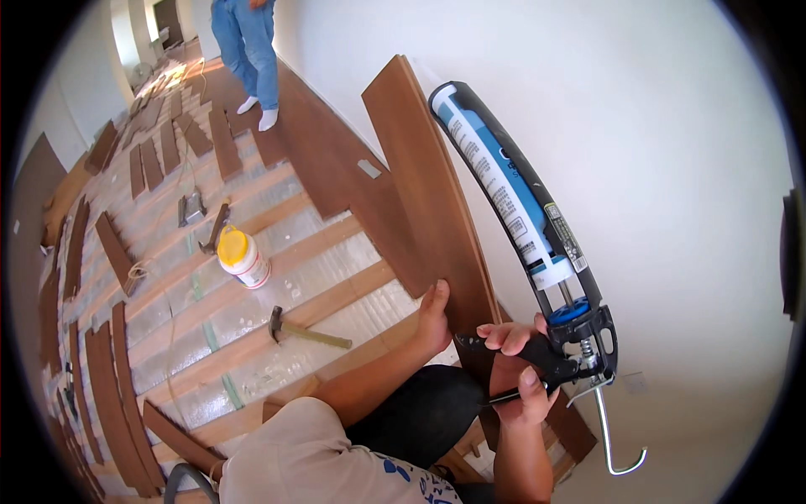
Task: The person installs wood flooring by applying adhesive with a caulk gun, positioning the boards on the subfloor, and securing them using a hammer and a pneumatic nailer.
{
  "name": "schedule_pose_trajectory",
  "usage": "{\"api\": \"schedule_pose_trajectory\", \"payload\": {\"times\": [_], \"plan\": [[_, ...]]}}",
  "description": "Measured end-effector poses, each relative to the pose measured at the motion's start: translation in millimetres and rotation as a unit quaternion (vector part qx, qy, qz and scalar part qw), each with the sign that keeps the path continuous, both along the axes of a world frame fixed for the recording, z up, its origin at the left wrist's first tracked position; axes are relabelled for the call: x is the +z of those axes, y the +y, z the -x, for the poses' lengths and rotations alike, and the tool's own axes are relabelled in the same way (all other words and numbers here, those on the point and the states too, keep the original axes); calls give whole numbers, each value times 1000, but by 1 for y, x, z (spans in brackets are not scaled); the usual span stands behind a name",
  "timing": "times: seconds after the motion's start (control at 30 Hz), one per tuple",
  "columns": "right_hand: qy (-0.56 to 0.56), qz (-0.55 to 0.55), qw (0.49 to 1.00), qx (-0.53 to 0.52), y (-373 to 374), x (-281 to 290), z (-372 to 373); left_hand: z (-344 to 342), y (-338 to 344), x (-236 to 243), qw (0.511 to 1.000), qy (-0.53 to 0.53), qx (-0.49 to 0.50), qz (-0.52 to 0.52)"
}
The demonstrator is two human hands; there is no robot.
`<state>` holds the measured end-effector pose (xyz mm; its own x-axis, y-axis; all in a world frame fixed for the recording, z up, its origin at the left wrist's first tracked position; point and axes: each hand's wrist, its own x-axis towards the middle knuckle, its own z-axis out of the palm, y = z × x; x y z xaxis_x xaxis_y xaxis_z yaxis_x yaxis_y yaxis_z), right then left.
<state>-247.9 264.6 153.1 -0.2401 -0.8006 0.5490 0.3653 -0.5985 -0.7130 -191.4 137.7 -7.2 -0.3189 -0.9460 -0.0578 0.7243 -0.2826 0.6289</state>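
Right of centre in the frame, the right hand [522, 370] is wrapped tight round the grip and trigger of a caulking gun [537, 244], its tube pointing up toward the wall [672, 126]. Beside it the left hand [435, 319] curls on the lower edge of a brown plank [428, 185] leaning against that wall (long, stiff, probably smooth-faced, best gripped by its edges). A hammer [306, 333] lies lower left.

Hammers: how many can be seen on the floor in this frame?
1. The hammer lies on the silver underlay near frame centre, below the yellow-capped bottle and left of the left hand. Others may be hidden among the scattered planks.
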Motion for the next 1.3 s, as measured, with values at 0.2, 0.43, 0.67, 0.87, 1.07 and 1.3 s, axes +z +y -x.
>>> {"api": "schedule_pose_trajectory", "payload": {"times": [0.2, 0.43, 0.67, 0.87, 1.07, 1.3], "plan": [[-24, -2, 1000, -9, -10, -8, 4, -1, 0, 7, 998, 52, -22, -12], [-11, -24, 999, -23, -12, -4, 4, 4, -3, -15, 997, 62, -32, -15], [-11, -59, 998, 5, 8, -8, -2, 12, -2, -41, 998, 54, -13, -14], [-69, -107, 992, 10, 44, -13, -6, 9, -17, -32, 999, 39, -3, 3], [-109, -163, 980, -14, 96, -26, 0, -10, -54, 15, 998, 64, 10, -12], [-101, -208, 973, -24, 150, -33, -6, -48, -132, 24, 989, 129, 46, -56]]}}
